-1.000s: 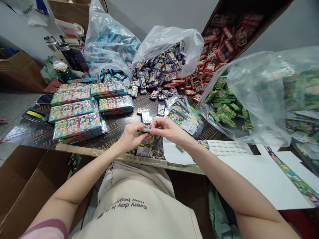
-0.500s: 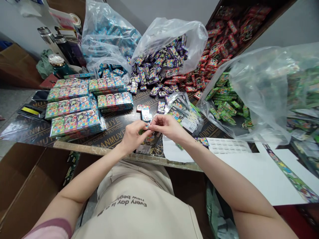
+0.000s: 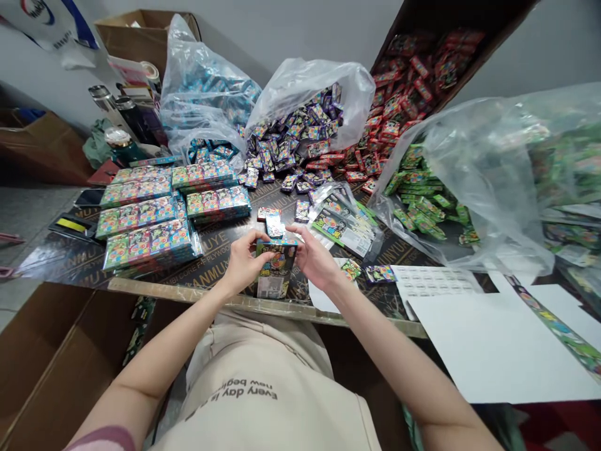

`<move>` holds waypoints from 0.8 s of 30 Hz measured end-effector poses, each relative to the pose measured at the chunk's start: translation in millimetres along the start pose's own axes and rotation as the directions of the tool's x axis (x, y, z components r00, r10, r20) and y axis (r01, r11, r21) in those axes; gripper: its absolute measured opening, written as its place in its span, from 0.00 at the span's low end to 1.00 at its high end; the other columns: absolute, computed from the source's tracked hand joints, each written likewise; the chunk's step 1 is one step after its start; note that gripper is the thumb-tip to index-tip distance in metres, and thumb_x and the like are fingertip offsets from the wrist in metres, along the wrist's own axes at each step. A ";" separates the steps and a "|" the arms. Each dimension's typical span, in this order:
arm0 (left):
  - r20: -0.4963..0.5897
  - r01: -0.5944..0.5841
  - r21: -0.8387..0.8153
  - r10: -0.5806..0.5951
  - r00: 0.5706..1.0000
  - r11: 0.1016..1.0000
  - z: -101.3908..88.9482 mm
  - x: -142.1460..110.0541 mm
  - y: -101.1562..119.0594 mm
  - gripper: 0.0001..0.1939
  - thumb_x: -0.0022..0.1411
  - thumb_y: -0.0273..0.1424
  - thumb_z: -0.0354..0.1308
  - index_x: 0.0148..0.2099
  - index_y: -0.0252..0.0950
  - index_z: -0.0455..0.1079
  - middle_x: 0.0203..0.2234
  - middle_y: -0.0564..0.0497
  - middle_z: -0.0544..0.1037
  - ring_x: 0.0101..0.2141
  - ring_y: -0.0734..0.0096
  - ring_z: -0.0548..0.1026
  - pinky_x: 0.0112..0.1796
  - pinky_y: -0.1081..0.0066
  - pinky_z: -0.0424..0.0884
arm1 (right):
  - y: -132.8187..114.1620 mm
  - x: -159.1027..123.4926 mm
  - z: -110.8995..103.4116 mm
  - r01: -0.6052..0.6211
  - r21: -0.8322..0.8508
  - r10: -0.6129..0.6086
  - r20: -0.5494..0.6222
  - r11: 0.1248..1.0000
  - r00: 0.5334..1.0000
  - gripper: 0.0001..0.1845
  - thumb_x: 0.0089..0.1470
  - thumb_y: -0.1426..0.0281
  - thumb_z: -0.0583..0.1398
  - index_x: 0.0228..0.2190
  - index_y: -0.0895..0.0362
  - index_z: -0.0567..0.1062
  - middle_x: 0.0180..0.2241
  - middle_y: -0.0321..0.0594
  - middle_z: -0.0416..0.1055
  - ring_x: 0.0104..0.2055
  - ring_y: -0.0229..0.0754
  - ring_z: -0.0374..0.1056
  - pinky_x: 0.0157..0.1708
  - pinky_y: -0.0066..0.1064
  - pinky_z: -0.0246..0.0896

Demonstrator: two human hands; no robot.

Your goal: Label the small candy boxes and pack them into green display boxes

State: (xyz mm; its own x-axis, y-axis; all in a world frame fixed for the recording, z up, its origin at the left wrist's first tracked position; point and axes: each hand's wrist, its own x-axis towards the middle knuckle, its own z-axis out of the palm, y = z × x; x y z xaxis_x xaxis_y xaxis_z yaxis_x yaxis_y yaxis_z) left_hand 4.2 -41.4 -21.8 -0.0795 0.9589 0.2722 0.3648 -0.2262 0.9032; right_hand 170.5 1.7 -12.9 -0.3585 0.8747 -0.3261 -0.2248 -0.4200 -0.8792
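Note:
A dark printed packet point(image 3: 275, 272) with a colourful design and a pale label patch is held up at the table's front edge. My left hand point(image 3: 246, 260) grips its upper left edge, the thumb across the front and a finger at the top. At the upper right edge, my right hand point(image 3: 315, 255) has its fingers curled round the side; part of that grip is hidden. Just beyond the packet's top stands a small blue-and-white box point(image 3: 274, 226). Behind it lie a small red box point(image 3: 268, 213) and a small purple box point(image 3: 302, 210).
Stacks of wrapped multicoloured boxes point(image 3: 145, 241) stand at left. Clear bags of blue point(image 3: 206, 103), purple point(image 3: 305, 119) and green boxes point(image 3: 422, 200) line the back, with loose red boxes point(image 3: 392, 119) between. Flat printed bags point(image 3: 347, 225) and white sheets point(image 3: 507, 344) lie at right.
My hands were pinched together over something small; now they are apart, holding the dark packet by its two sides. The packet has risen from lying under my hands. The view has shifted slightly.

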 end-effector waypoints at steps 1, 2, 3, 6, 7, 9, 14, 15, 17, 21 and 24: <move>0.007 -0.008 -0.016 0.008 1.000 1.000 -0.4 -0.1 -0.8 0.11 0.52 0.26 0.64 0.40 0.35 0.72 0.33 0.51 0.76 0.34 0.70 0.73 0.33 0.72 0.68 | 5.6 -2.3 -1.3 0.025 -0.002 -0.025 -0.003 1.000 1.000 0.27 0.44 0.46 0.61 0.40 0.52 0.70 0.27 0.33 0.72 0.29 0.38 0.67 0.31 0.30 0.62; 0.017 -0.021 -0.025 0.021 1.000 0.999 -0.8 0.0 -1.6 0.13 0.53 0.27 0.64 0.43 0.35 0.73 0.34 0.50 0.76 0.36 0.69 0.73 0.34 0.72 0.68 | 11.5 -4.3 -1.8 0.057 -0.016 -0.057 -0.013 0.998 0.998 0.27 0.44 0.46 0.61 0.38 0.52 0.71 0.29 0.34 0.72 0.30 0.39 0.68 0.33 0.31 0.63; 0.026 -0.034 -0.027 0.035 0.999 0.999 -1.0 0.1 -2.5 0.13 0.54 0.27 0.63 0.44 0.36 0.73 0.35 0.49 0.75 0.37 0.68 0.73 0.35 0.72 0.68 | 17.2 -5.8 -1.4 0.093 -0.040 -0.095 -0.033 0.995 0.995 0.26 0.43 0.46 0.62 0.36 0.53 0.72 0.30 0.35 0.72 0.32 0.40 0.67 0.34 0.31 0.63; 0.034 -0.022 -0.058 0.023 0.999 0.998 1.6 -1.3 -8.8 0.15 0.55 0.29 0.63 0.46 0.37 0.74 0.37 0.48 0.75 0.39 0.66 0.73 0.36 0.70 0.69 | 30.4 -6.4 3.6 0.215 -0.142 -0.236 -0.153 0.966 0.960 0.21 0.44 0.49 0.63 0.29 0.55 0.73 0.29 0.36 0.71 0.32 0.40 0.65 0.35 0.31 0.62; 0.034 0.011 -0.107 -0.007 0.999 0.994 4.2 -3.3 -12.9 0.19 0.54 0.30 0.64 0.49 0.38 0.72 0.38 0.47 0.76 0.40 0.66 0.74 0.37 0.69 0.70 | 33.0 -5.3 6.1 0.246 -0.170 -0.278 -0.195 0.954 0.941 0.20 0.45 0.50 0.62 0.28 0.55 0.73 0.28 0.36 0.70 0.32 0.40 0.64 0.35 0.31 0.62; 0.065 0.103 -0.243 -0.090 0.994 0.965 12.1 -10.8 -23.9 0.30 0.51 0.32 0.67 0.56 0.38 0.65 0.40 0.47 0.77 0.39 0.65 0.76 0.39 0.68 0.72 | 35.6 -2.1 10.7 0.301 -0.183 -0.343 -0.268 0.936 0.900 0.16 0.47 0.54 0.61 0.26 0.55 0.72 0.27 0.34 0.68 0.32 0.39 0.63 0.36 0.30 0.61; 0.203 0.261 -0.273 -0.210 0.957 0.926 24.9 -30.3 -40.2 0.18 0.53 0.38 0.65 0.43 0.33 0.71 0.33 0.47 0.79 0.33 0.65 0.77 0.37 0.66 0.74 | 33.7 7.2 9.2 0.337 0.006 -0.308 -0.393 0.941 0.867 0.13 0.46 0.57 0.58 0.31 0.52 0.65 0.27 0.32 0.66 0.30 0.38 0.64 0.31 0.29 0.61; 0.194 0.235 -0.218 -0.194 0.962 0.947 21.6 -28.9 -36.5 0.14 0.55 0.37 0.63 0.40 0.32 0.72 0.32 0.48 0.79 0.32 0.65 0.76 0.35 0.66 0.74 | 32.9 8.2 5.1 0.345 0.056 -0.294 -0.410 0.937 0.863 0.15 0.47 0.56 0.57 0.34 0.52 0.65 0.29 0.33 0.68 0.31 0.38 0.66 0.32 0.30 0.62; 0.139 0.109 -0.072 -0.098 0.985 0.991 7.4 -17.1 -22.8 0.11 0.58 0.35 0.60 0.39 0.33 0.73 0.30 0.50 0.79 0.31 0.66 0.76 0.34 0.67 0.73 | 31.6 8.4 -6.6 0.374 0.121 -0.288 -0.441 0.920 0.850 0.18 0.50 0.52 0.55 0.38 0.50 0.64 0.33 0.35 0.70 0.34 0.39 0.69 0.34 0.32 0.64; 0.015 -0.250 0.371 0.263 0.965 0.895 -34.8 35.4 -2.6 0.16 0.63 0.26 0.52 0.52 0.37 0.70 0.45 0.46 0.78 0.46 0.63 0.75 0.48 0.62 0.70 | 32.3 -0.3 -34.5 0.386 0.118 -0.299 -0.441 0.915 0.846 0.17 0.51 0.55 0.60 0.39 0.50 0.67 0.37 0.36 0.72 0.37 0.38 0.71 0.38 0.33 0.65; 0.092 -0.261 0.711 0.282 0.955 0.653 -54.2 75.0 -19.2 0.21 0.63 0.21 0.47 0.57 0.35 0.67 0.54 0.41 0.72 0.56 0.59 0.68 0.58 0.55 0.60 | 35.8 -12.5 -49.1 0.358 0.054 -0.303 -0.422 0.932 0.855 0.15 0.48 0.58 0.63 0.36 0.51 0.70 0.34 0.35 0.74 0.34 0.38 0.72 0.36 0.32 0.66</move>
State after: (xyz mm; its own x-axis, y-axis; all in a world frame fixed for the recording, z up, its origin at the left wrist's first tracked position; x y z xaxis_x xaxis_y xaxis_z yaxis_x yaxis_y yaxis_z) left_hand -59.1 25.6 -0.7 0.1123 0.8677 0.4843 0.9183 -0.2768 0.2831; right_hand 211.5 -12.4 -57.3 0.1438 0.9768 -0.1584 -0.3868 -0.0919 -0.9176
